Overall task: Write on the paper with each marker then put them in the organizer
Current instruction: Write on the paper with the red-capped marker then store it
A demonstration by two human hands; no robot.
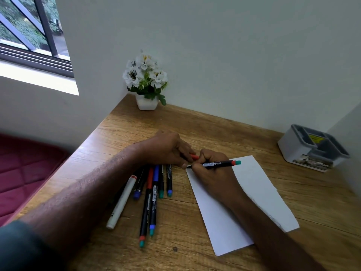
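My right hand (pixel 211 171) grips a black marker (pixel 220 163) with a red and teal end, its tip at the upper left corner of the white paper (pixel 259 194). My left hand (pixel 168 149) rests just left of the paper's corner and holds a red cap (pixel 194 157) between its fingers. Several markers (pixel 154 192) lie bunched on the desk under and below my left hand, beside a white marker (pixel 122 202). The grey organizer (pixel 312 147) stands at the far right against the wall; I see no markers in it.
A white pot of artificial flowers (pixel 146 83) stands in the desk's back corner. Walls close the wooden desk (pixel 195 130) at the back and right. A red cushion (pixel 25 173) lies below the desk's left edge, under a window.
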